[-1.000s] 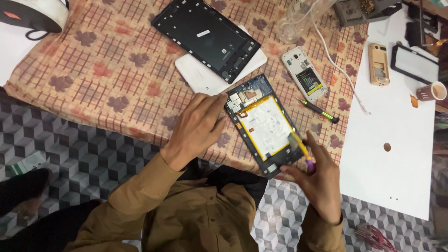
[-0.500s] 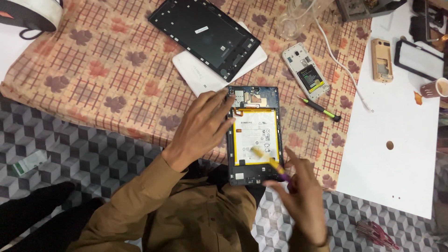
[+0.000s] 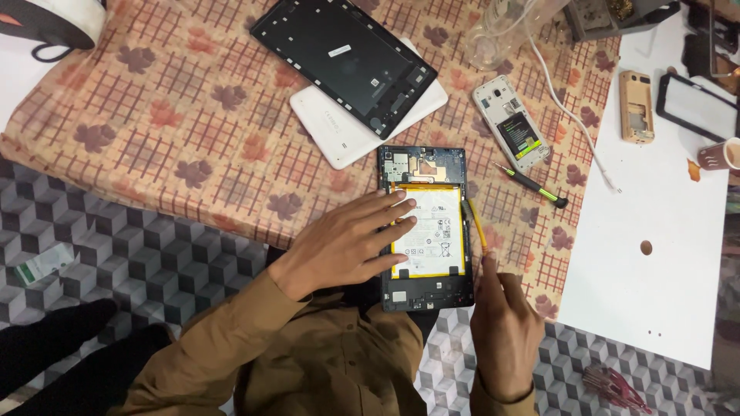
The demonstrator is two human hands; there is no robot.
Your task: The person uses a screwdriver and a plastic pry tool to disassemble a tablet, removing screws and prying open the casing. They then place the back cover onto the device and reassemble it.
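My left hand (image 3: 339,246) lies flat, fingers spread, on the opened black tablet (image 3: 425,231) and its glossy white battery (image 3: 432,231). My right hand (image 3: 505,323) pinches a thin yellow plastic pry tool (image 3: 478,225) at the tablet's right edge. Underneath, the worktop's checked leaf-print cloth (image 3: 193,131).

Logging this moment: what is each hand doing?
Left hand: open, flat on the opened tablet.
Right hand: closed on a yellow pry tool.

The left hand (image 3: 343,246) is pressing on the opened tablet (image 3: 426,227) while the right hand (image 3: 505,323) is holding a yellow tool (image 3: 478,225) at its edge
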